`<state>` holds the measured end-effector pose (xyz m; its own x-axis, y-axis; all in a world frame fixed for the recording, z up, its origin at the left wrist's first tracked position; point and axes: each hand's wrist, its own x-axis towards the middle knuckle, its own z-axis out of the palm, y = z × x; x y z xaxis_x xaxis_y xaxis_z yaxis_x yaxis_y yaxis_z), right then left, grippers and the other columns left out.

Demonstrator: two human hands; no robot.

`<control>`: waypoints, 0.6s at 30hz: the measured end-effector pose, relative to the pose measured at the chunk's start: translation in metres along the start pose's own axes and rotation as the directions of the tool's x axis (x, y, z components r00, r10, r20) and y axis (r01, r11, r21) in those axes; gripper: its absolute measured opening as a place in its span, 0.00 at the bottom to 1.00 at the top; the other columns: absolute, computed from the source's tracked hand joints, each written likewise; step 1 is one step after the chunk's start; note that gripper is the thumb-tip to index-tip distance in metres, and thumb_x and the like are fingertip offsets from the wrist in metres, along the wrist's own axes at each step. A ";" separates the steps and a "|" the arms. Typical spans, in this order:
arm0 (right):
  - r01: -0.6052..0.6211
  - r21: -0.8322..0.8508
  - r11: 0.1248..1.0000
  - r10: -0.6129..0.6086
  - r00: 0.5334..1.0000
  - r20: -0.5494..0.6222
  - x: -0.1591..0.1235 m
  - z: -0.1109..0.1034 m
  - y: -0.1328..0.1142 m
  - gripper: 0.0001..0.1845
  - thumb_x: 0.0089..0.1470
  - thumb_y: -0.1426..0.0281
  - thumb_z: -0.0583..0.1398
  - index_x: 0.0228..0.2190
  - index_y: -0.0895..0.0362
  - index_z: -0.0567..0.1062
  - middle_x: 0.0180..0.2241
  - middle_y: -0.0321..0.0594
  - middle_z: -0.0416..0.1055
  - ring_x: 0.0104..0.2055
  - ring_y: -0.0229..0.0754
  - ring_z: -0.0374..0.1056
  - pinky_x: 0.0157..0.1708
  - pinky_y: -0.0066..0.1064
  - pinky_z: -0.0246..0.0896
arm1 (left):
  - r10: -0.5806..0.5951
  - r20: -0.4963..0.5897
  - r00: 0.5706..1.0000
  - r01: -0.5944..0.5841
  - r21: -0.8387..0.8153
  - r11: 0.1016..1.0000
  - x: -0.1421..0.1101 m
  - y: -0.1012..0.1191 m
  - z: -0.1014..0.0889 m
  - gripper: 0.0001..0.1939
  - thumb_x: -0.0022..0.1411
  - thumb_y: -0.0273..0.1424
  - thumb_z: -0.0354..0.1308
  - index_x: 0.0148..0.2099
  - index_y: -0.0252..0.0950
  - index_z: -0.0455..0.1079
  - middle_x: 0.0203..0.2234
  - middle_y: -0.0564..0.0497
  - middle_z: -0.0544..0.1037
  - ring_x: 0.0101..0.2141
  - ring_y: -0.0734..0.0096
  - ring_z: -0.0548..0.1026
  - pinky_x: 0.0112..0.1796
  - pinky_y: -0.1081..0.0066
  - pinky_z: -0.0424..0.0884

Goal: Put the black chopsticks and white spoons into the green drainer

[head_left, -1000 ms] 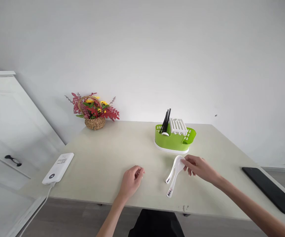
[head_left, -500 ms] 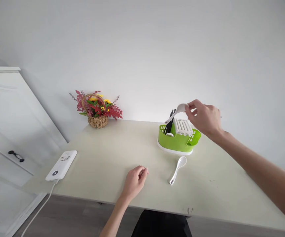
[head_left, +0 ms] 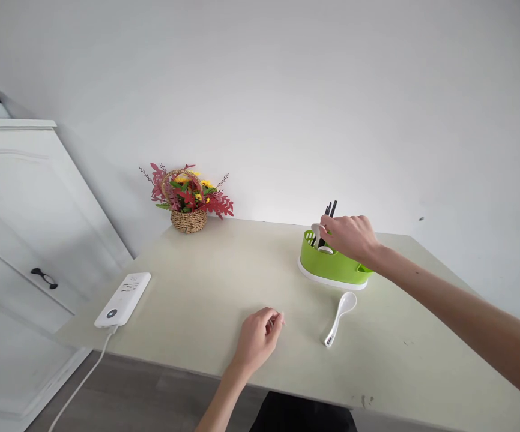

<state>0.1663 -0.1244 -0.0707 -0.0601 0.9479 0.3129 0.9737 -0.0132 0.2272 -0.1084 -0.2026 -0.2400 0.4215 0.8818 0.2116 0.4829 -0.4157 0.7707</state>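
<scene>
My right hand point(head_left: 349, 237) pinches a white spoon point(head_left: 317, 231) by its bowl end, with the handle down inside the left part of the green cutlery holder point(head_left: 327, 266). Black chopsticks point(head_left: 333, 209) stand in the same part, and the bowl of another white spoon point(head_left: 325, 250) shows at its front rim. My hand and wrist hide much of the holder's right side. In front of the holder, a white spoon point(head_left: 341, 315) lies on the table. My left hand point(head_left: 260, 337) rests near the table's front edge, fingers curled; what they hold, if anything, is hidden.
A white power bank point(head_left: 123, 300) with a cable point(head_left: 84, 381) lies at the table's left. Behind it stands a wicker basket of artificial flowers point(head_left: 188, 221). A white cabinet point(head_left: 21, 240) flanks the table point(head_left: 224, 270), and a wall closes off the back.
My right hand has come down with its spoon, which was tilted above the holder and now stands handle-down in it. The view has shifted slightly left; my left hand stays curled on the table.
</scene>
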 end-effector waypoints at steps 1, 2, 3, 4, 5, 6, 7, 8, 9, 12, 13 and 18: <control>0.008 -0.007 1.000 -0.008 1.000 0.010 0.000 0.002 -0.002 0.18 0.69 0.65 0.48 0.40 0.54 0.76 0.27 0.43 0.79 0.27 0.45 0.72 0.30 0.33 0.44 | 0.001 0.000 1.000 -0.001 0.001 1.000 0.000 0.000 0.000 0.23 0.74 0.46 0.47 0.35 0.39 0.74 0.29 0.48 0.81 0.27 0.68 0.75 0.29 0.70 0.66; 0.016 -0.013 1.000 -0.016 1.000 0.018 -0.001 0.003 -0.003 0.17 0.69 0.65 0.48 0.40 0.54 0.76 0.27 0.43 0.79 0.28 0.45 0.73 0.30 0.33 0.45 | 0.003 -0.001 1.000 -0.003 0.004 1.000 0.000 0.000 0.000 0.23 0.75 0.46 0.47 0.35 0.39 0.74 0.29 0.48 0.81 0.27 0.68 0.75 0.29 0.71 0.65; 0.023 -0.018 1.000 -0.023 0.999 0.025 -0.002 0.005 -0.004 0.17 0.69 0.65 0.48 0.40 0.54 0.76 0.27 0.43 0.79 0.28 0.45 0.73 0.30 0.33 0.45 | 0.005 -0.001 1.000 -0.005 0.007 1.000 0.000 0.000 0.000 0.23 0.75 0.45 0.47 0.35 0.39 0.74 0.29 0.48 0.81 0.27 0.68 0.75 0.29 0.71 0.65; 0.030 -0.023 0.999 -0.030 0.999 0.031 -0.003 0.006 -0.006 0.17 0.69 0.65 0.49 0.40 0.54 0.76 0.27 0.43 0.79 0.29 0.45 0.74 0.31 0.33 0.46 | 0.007 -0.001 1.000 -0.007 0.009 1.000 0.000 0.000 -0.001 0.22 0.75 0.45 0.47 0.35 0.39 0.74 0.29 0.48 0.81 0.27 0.68 0.75 0.29 0.71 0.65; 0.038 -0.028 0.999 -0.037 0.999 0.036 -0.004 0.007 -0.007 0.17 0.69 0.65 0.49 0.41 0.54 0.77 0.27 0.43 0.79 0.29 0.46 0.74 0.31 0.32 0.46 | 0.009 0.000 1.000 -0.009 0.011 1.000 0.000 0.001 -0.001 0.22 0.75 0.45 0.47 0.35 0.39 0.74 0.29 0.48 0.81 0.27 0.68 0.75 0.29 0.71 0.65; 0.045 -0.033 0.998 -0.043 0.998 0.040 -0.005 0.008 -0.008 0.17 0.69 0.65 0.48 0.41 0.54 0.77 0.27 0.43 0.79 0.30 0.47 0.75 0.31 0.32 0.47 | 0.010 0.002 1.000 -0.010 0.012 1.000 0.000 0.001 -0.001 0.22 0.75 0.45 0.47 0.35 0.39 0.74 0.29 0.48 0.81 0.27 0.69 0.75 0.29 0.71 0.65; 0.051 -0.039 0.998 -0.049 0.998 0.043 -0.005 0.009 -0.010 0.18 0.69 0.65 0.48 0.41 0.54 0.77 0.27 0.43 0.79 0.31 0.47 0.75 0.32 0.32 0.47 | 0.009 0.004 1.000 -0.009 0.012 1.000 0.000 0.001 -0.001 0.22 0.75 0.44 0.47 0.35 0.39 0.74 0.30 0.48 0.81 0.27 0.69 0.75 0.29 0.71 0.65; 0.057 -0.043 0.997 -0.055 0.997 0.046 -0.006 0.010 -0.011 0.18 0.69 0.65 0.48 0.41 0.54 0.77 0.27 0.43 0.79 0.31 0.48 0.75 0.32 0.33 0.48 | 0.008 0.006 1.000 -0.008 0.012 1.000 -0.001 0.001 -0.001 0.22 0.75 0.44 0.47 0.35 0.39 0.74 0.30 0.48 0.81 0.27 0.69 0.75 0.29 0.71 0.65; 0.063 -0.047 0.997 -0.060 0.997 0.047 -0.007 0.010 -0.012 0.18 0.69 0.65 0.48 0.41 0.54 0.77 0.27 0.43 0.79 0.31 0.48 0.75 0.32 0.33 0.48 | 0.007 0.007 1.000 -0.007 0.013 1.000 -0.001 0.001 -0.001 0.22 0.75 0.44 0.47 0.35 0.39 0.74 0.30 0.48 0.82 0.27 0.69 0.75 0.30 0.71 0.65; 0.080 -0.052 0.995 -0.078 0.996 0.050 -0.008 0.011 -0.016 0.19 0.70 0.65 0.47 0.39 0.55 0.77 0.28 0.45 0.80 0.31 0.49 0.76 0.32 0.33 0.48 | 0.007 0.006 1.000 -0.007 0.015 1.000 -0.001 0.001 -0.001 0.22 0.75 0.43 0.47 0.35 0.38 0.74 0.30 0.48 0.82 0.27 0.69 0.75 0.30 0.71 0.65; 0.087 -0.051 0.995 -0.085 0.995 0.049 -0.009 0.011 -0.018 0.20 0.70 0.66 0.47 0.39 0.56 0.77 0.28 0.45 0.80 0.31 0.49 0.76 0.31 0.33 0.48 | 0.009 0.006 1.000 -0.009 0.014 1.000 -0.002 0.001 -0.001 0.21 0.75 0.43 0.47 0.35 0.39 0.74 0.31 0.48 0.82 0.27 0.69 0.75 0.30 0.71 0.65; 0.111 -0.048 0.993 -0.110 0.993 0.029 -0.011 0.020 -0.021 0.19 0.69 0.69 0.48 0.38 0.57 0.78 0.30 0.48 0.81 0.33 0.49 0.77 0.30 0.34 0.47 | 0.004 0.009 1.000 -0.004 0.005 1.000 -0.002 -0.001 0.000 0.22 0.75 0.44 0.47 0.36 0.39 0.74 0.31 0.48 0.82 0.27 0.69 0.76 0.30 0.70 0.66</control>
<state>0.1511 -0.1282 -0.0969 -0.1606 0.9524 0.2591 0.9494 0.0773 0.3046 -0.1099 -0.2036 -0.2413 0.4303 0.8781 0.2093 0.4853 -0.4205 0.7666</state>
